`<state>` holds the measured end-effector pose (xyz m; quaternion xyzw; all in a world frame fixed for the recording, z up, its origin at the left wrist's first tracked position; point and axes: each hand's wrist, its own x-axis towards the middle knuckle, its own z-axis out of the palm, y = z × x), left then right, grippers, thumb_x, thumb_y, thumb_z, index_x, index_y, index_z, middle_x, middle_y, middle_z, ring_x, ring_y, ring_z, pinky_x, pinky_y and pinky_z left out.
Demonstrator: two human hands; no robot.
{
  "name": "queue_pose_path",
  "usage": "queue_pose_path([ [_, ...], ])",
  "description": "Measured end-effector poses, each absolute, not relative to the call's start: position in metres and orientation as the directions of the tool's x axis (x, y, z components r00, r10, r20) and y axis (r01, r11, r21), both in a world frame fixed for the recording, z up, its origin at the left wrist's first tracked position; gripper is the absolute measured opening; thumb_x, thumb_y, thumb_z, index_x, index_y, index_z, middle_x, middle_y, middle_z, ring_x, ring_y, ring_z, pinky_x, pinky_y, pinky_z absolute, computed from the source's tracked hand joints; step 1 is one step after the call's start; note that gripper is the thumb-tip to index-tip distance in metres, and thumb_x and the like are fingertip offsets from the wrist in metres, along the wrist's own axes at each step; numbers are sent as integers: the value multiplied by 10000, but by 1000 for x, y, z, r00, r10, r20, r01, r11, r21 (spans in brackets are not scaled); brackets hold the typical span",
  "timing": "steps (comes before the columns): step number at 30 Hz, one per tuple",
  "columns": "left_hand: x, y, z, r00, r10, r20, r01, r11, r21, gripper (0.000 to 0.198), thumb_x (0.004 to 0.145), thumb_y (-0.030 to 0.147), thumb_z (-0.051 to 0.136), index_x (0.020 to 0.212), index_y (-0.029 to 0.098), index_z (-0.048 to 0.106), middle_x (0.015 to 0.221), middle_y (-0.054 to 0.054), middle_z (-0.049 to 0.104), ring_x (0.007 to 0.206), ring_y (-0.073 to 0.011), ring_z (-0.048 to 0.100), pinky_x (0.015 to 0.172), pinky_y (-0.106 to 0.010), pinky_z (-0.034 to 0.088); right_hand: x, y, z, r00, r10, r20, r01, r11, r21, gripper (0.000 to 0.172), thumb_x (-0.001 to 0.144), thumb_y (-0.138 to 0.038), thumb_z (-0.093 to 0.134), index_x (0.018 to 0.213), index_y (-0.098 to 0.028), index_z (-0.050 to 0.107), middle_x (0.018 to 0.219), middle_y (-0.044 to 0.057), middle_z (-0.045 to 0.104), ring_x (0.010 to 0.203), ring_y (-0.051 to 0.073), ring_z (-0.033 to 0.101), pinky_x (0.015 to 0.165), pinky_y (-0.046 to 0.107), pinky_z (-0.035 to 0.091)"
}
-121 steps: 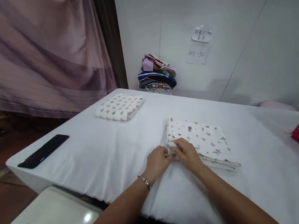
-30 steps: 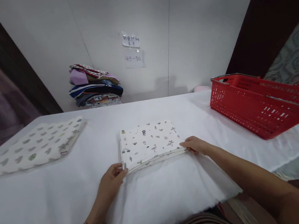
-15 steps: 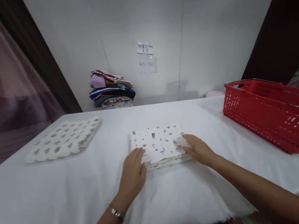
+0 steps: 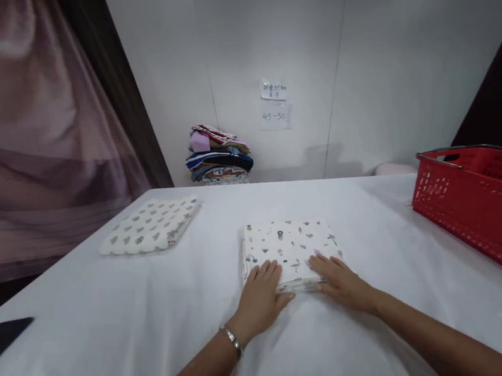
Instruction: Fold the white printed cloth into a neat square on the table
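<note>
A folded white cloth (image 4: 292,245) printed with small plants and a flamingo lies on the white-covered table in front of me. My left hand (image 4: 263,294) rests flat on its near left corner, fingers stretched out and the thumb by the near edge. On the near right part lies my right hand (image 4: 341,279), fingers also extended, its thumb near the front fold. Neither hand grips the cloth. A second folded cloth (image 4: 154,225), white with grey-green motifs, lies farther back on the left.
A red plastic basket (image 4: 491,218) stands on the right of the table (image 4: 159,331). A dark flat object (image 4: 0,342) lies at the left edge. Behind the table is a stack of folded fabrics (image 4: 219,155) by the wall; a pink curtain (image 4: 28,122) hangs at left.
Both hands have shifted from the cloth's sides onto its near part, closer together, with fingers flat on top. My view has turned left, bringing the dark flat object into sight.
</note>
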<state>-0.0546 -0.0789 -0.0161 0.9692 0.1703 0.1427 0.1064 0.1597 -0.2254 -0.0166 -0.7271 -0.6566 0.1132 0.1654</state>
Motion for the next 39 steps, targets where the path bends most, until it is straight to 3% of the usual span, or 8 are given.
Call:
queue_pose_path([
  [4,-26,-57,16,837,489,245,399,-852,339,638,853,570,327,1351,170,334,1424,-117,315,1317,-243,266,1055,-408,252,175,-192,9,265,962,69,810,-184,-557,577,892,-531,293,1395,-249,283,1451,48,259,1328,201,241,1056,400,268],
  [8,1,-18,13,739,631,234,584,-774,244,644,839,532,379,1343,131,343,1468,-135,188,1356,-283,117,1080,-481,110,199,-151,6,342,923,177,897,-265,-354,590,894,-483,336,1384,-157,305,1466,101,209,1360,239,100,1083,449,142],
  [12,2,4,-17,694,709,126,670,-699,249,666,849,557,301,1360,130,305,1476,-128,161,1362,-267,91,1058,-495,163,214,-137,-21,385,922,53,911,-369,-185,567,905,-450,313,1377,-135,302,1469,110,197,1357,253,110,1061,493,138],
  [17,-4,5,-29,702,691,173,650,-721,241,659,853,562,280,1359,142,305,1478,-122,160,1364,-257,85,1064,-495,141,216,-142,-32,392,920,23,907,-383,-175,583,906,-478,270,1390,-154,264,1482,90,155,1360,237,85,1054,495,142],
  [23,7,15,-9,705,701,109,667,-708,232,702,839,606,251,1358,138,316,1472,-126,180,1361,-270,98,1063,-516,117,215,-128,-13,408,913,-23,892,-403,-204,572,896,-492,281,1359,-159,320,1468,117,201,1351,257,116,1031,506,170],
  [29,24,33,-14,645,750,146,727,-661,186,740,842,609,221,1374,101,297,1470,-107,195,1357,-278,112,1071,-507,106,226,-108,-19,467,884,27,875,-458,-155,639,895,-533,220,1410,-155,224,1485,79,153,1364,219,45,1072,441,62],
  [35,21,42,-30,631,758,166,703,-649,290,708,839,612,243,1368,147,313,1463,-86,231,1351,-262,149,1038,-439,246,233,-106,-41,457,887,65,876,-436,-208,651,884,-555,231,1405,-165,258,1477,70,180,1362,236,83,1069,463,103],
  [39,20,43,-27,601,773,203,676,-627,388,642,849,542,321,1342,133,347,1455,-102,250,1348,-255,168,1052,-402,240,240,-103,-36,446,892,78,848,-392,-357,639,859,-512,364,1373,-134,334,1458,104,236,1358,239,113,1074,410,168],
])
